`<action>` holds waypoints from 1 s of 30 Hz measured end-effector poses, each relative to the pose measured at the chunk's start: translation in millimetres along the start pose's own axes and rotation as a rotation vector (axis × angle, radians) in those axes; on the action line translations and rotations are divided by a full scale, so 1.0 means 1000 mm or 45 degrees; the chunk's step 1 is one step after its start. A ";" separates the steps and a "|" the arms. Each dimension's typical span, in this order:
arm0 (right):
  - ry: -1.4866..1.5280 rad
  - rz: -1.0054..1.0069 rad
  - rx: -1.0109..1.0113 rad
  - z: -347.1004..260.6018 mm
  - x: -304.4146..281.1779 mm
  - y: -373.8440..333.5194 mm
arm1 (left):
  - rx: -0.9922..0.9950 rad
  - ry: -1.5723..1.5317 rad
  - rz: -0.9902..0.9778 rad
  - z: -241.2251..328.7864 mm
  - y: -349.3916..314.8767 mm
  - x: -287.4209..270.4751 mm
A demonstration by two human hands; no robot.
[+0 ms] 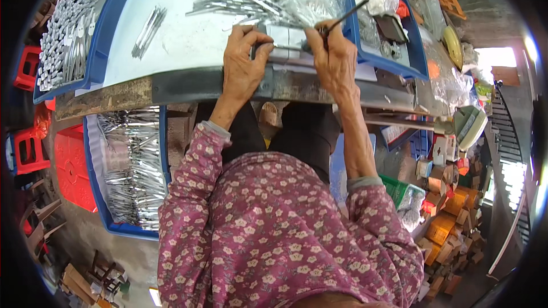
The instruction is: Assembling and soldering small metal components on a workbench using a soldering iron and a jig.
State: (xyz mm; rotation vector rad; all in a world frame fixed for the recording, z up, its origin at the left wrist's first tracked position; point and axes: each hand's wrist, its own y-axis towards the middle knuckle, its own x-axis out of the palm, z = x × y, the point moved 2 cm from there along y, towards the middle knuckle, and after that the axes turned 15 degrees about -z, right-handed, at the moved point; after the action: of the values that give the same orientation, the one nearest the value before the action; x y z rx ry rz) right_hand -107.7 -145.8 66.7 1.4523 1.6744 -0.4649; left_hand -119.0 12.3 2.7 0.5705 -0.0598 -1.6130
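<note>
A person's left hand (pixel 246 57) is pinching, thumb to forefinger, the left end of a slim metal piece (pixel 289 49) that is lying left to right between both hands, while the right hand (pixel 334 52) is holding a dark rod (pixel 355 10) in curled fingers, its grip on the piece unclear
</note>
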 end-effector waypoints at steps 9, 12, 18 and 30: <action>0.422 0.035 0.063 0.012 -0.009 0.002 | 0.032 -0.056 0.005 0.000 0.004 0.000; 0.464 -0.004 0.047 0.008 -0.007 0.000 | -0.010 -0.035 0.012 0.001 0.004 -0.001; 0.471 0.058 -0.139 -0.019 -0.021 0.006 | 0.004 -0.046 -0.001 0.002 0.002 -0.003; 0.064 -0.140 -0.164 -0.015 0.017 0.007 | -0.023 -0.062 -0.008 -0.002 0.001 -0.001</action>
State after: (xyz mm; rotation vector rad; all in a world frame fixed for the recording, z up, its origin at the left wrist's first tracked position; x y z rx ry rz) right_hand -106.0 -122.8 63.3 1.2933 1.7968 -0.3758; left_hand -117.1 14.1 1.3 0.5183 -0.0792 -1.6321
